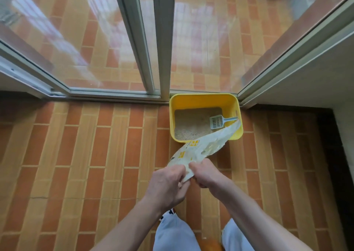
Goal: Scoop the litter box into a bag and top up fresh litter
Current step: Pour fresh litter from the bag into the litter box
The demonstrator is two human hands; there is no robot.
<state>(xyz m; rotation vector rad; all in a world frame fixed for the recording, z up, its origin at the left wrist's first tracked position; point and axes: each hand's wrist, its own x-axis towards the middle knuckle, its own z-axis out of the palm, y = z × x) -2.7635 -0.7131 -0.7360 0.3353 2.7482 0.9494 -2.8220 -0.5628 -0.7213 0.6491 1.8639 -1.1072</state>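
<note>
A yellow litter box (205,99) stands on the tiled floor against the sliding glass door. Pale litter (191,124) covers its bottom, and a grey slotted scoop (217,122) lies in it at the right, handle toward the right wall. In front of me I hold a thin white plastic bag (206,145) with yellow print; it stretches from my hands up over the box's near right corner. My left hand (168,183) and my right hand (205,172) both pinch the bag's near end, close together.
Sliding glass doors (134,40) with grey frames run across the back, and a white wall (316,78) is at the right. The floor is orange brick-pattern tile (76,155). My legs in light trousers (172,233) show at the bottom.
</note>
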